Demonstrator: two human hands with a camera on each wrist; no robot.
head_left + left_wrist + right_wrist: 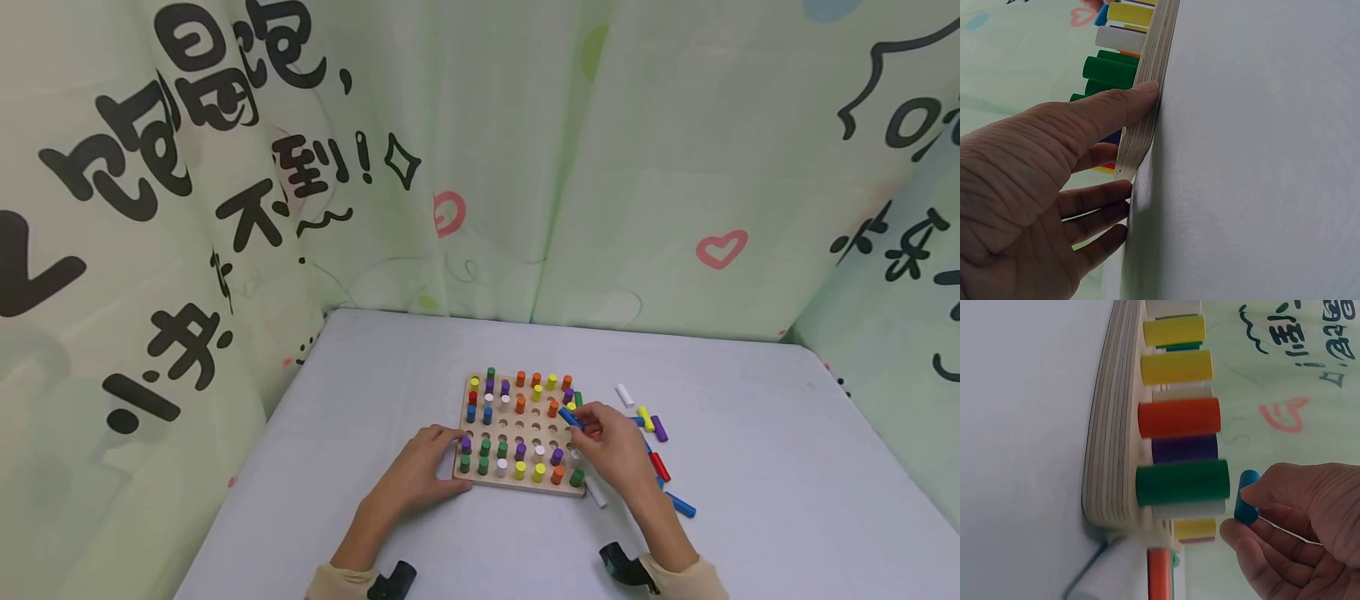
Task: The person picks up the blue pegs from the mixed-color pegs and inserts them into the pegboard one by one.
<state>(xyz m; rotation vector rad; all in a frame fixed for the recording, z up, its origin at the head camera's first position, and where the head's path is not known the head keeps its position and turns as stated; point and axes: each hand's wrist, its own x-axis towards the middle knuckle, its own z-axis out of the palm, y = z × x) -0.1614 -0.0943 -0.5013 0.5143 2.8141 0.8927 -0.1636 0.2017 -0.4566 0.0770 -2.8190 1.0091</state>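
Currently, the right hand (pixel 611 437) pinches a blue peg (pixel 570 417) above the right side of the pegboard (pixel 525 487); the left hand (pixel 420 468), fingers spread, touches its near-left corner. Outer rows are mostly filled, many middle holes bare; loose pegs (pixel 660 467) remain rightward on the bench (pixel 757 500).

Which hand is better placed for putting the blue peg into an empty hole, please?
Probably the right hand: it pinches the blue peg by the right side of the board, near empty holes. The left hand holds the board's near left corner and no peg.
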